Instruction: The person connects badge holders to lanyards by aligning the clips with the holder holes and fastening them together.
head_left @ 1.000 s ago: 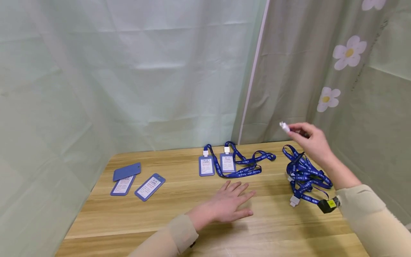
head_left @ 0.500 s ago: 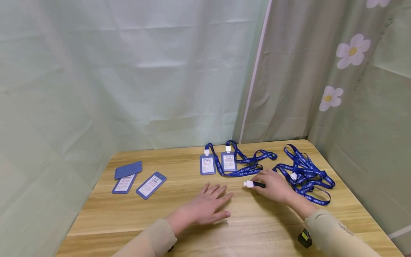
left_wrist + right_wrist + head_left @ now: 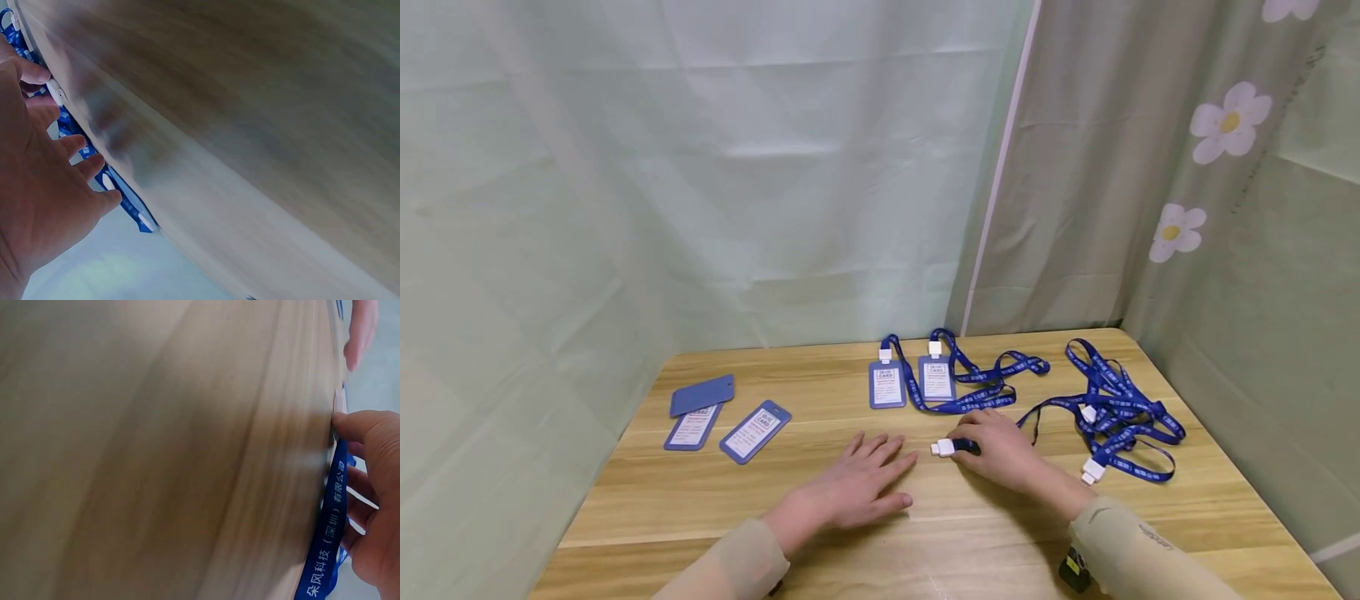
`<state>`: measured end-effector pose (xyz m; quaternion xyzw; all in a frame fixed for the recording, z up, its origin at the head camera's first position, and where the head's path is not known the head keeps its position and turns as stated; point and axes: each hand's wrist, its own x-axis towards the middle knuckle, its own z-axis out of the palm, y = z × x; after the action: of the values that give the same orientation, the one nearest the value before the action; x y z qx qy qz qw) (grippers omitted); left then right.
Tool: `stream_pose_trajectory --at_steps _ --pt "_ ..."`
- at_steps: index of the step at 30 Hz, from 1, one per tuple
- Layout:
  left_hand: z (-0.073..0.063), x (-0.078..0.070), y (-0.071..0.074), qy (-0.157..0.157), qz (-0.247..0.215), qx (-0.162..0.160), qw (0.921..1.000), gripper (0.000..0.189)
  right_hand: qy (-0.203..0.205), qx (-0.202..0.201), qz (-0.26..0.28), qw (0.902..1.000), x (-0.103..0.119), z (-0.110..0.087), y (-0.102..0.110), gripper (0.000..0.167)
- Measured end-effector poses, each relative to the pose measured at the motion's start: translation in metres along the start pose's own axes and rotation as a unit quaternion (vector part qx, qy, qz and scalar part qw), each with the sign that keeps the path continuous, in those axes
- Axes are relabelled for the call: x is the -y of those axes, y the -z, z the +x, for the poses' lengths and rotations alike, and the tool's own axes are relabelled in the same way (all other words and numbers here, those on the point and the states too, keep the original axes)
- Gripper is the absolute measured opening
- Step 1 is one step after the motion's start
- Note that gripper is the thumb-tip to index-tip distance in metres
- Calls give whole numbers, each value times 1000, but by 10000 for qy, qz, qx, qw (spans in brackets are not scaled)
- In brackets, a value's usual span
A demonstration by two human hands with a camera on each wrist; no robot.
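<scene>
My right hand point(image 3: 1000, 450) pinches a blue lanyard just behind its white clip point(image 3: 944, 448), low over the table. In the right wrist view, the blue strap point(image 3: 326, 531) with white lettering runs back beneath that hand. The strap trails toward a tangle of blue lanyards point(image 3: 1123, 408) on the right. My left hand point(image 3: 850, 483) is spread palm down to the left of the clip, holding nothing; the left wrist view shows its fingers point(image 3: 87, 167) apart. Beyond both hands lie two blue badge holders, one on the left point(image 3: 887, 385) and one on the right point(image 3: 937, 379), each clipped to a lanyard.
At the left of the wooden table point(image 3: 647, 517) lies a loose badge holder point(image 3: 756, 432), face up. Beside it, a face-down holder point(image 3: 702, 395) overlaps another face-up one point(image 3: 694, 427). Another white clip point(image 3: 1093, 472) sticks out from the tangle. Curtains point(image 3: 820, 167) enclose the table's back and sides.
My right hand has come down from above the tangle and moved left, drawing the lanyard with its white clip along. My left hand has shifted left, staying spread.
</scene>
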<state>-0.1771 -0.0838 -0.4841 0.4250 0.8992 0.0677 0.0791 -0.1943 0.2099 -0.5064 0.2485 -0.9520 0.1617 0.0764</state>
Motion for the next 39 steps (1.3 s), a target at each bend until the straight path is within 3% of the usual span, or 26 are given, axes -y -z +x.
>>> stream_pose_trajectory --at_steps 5,11,14,17,20,26,31,35,39 --pt "-6 6 -2 116 -20 -40 9999 68 53 -15 19 10000 7 3 -3 35" --pt "-12 12 -1 178 -82 -82 9998 69 -236 51 29 9997 7 1 -2 32" --pt "-19 19 -2 261 -135 -257 9992 67 -286 72 53 9996 5 0 -3 34" --pt "-28 31 0 564 -60 -458 9973 67 -301 112 82 9995 5 0 -2 39" --pt "-41 47 3 1069 52 -586 9925 68 -370 177 91 9991 6 0 -2 40" --pt "-73 82 6 1996 159 -822 9763 71 -507 283 153 9982 8 -2 0 40" --pt "-96 97 5 2561 113 -828 9630 75 -547 317 224 9978 9 -4 1 38" --pt "-105 99 5 2793 -13 -694 9577 80 -538 311 250 9978 10 -5 3 37" --pt "-108 99 6 2783 -1 -625 9584 78 -555 332 254 9976 10 -4 2 37"
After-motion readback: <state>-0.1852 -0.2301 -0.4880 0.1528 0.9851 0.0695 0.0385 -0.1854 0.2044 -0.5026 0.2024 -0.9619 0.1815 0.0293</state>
